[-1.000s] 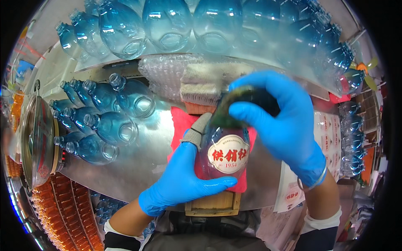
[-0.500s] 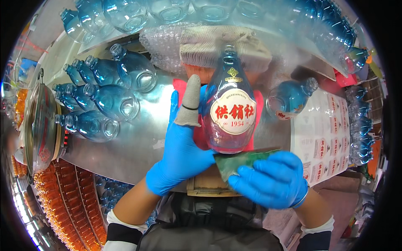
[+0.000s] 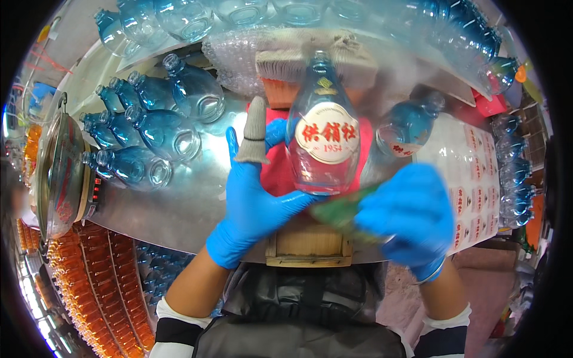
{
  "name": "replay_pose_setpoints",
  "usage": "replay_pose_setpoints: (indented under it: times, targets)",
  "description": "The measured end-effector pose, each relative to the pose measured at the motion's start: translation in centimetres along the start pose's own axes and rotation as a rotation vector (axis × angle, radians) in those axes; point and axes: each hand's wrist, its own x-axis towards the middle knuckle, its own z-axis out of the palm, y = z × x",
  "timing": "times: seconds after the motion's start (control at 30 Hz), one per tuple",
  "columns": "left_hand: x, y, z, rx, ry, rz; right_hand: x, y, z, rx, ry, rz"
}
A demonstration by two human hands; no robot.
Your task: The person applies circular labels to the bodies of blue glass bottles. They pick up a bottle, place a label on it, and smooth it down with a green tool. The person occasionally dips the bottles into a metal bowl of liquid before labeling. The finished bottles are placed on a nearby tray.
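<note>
A clear blue-tinted glass bottle (image 3: 325, 176) lies with its neck away from me, a cream oval label with red lettering (image 3: 327, 133) facing up. My left hand (image 3: 253, 197), blue-gloved, steadies it from the left. Its thumb is at the bottle's base, and one finger reaches in behind its side. Another finger wears a grey ribbed finger sleeve (image 3: 255, 128) and points up, off the bottle. To the right of the base, my blurred, gloved right hand (image 3: 412, 209) grips a thin, flat green card (image 3: 337, 210). Under the bottle is red cloth (image 3: 276, 176).
A wooden block (image 3: 307, 244) sits at the metal table's near edge. Blue bottles (image 3: 161, 137) lie at left; another labelled bottle (image 3: 406, 126) is at right, beside a sheet of printed labels (image 3: 459, 149). Stacked grey cardboard (image 3: 283, 59) and bubble wrap (image 3: 230, 56) are behind.
My right hand has risen and shifted right, with the green card drawn partly off the base. The whole view has shifted slightly; my left hand keeps its pose at the bottle.
</note>
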Motion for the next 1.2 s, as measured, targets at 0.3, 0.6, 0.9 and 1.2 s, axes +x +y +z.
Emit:
replay_pose_setpoints:
  times: [0.3,0.6,0.9,1.2]
  targets:
    - [1.0,-0.6,-0.7,-0.195,-0.104,-0.067,-1.4,2.4,-1.1,-0.309,-0.093,-0.147]
    - [1.2,0.2,-0.9,-0.082,-0.133,-0.053,-2.8,0.8,0.9,0.366,0.411,0.563]
    - [2.3,-0.2,-0.9,-0.541,-0.305,-0.121,0.1,0.7,4.4,1.021,0.283,1.175]
    - [3.0,-0.6,-1.4,-0.717,-0.330,-0.203,-0.2,1.7,4.7,1.101,0.302,1.118]
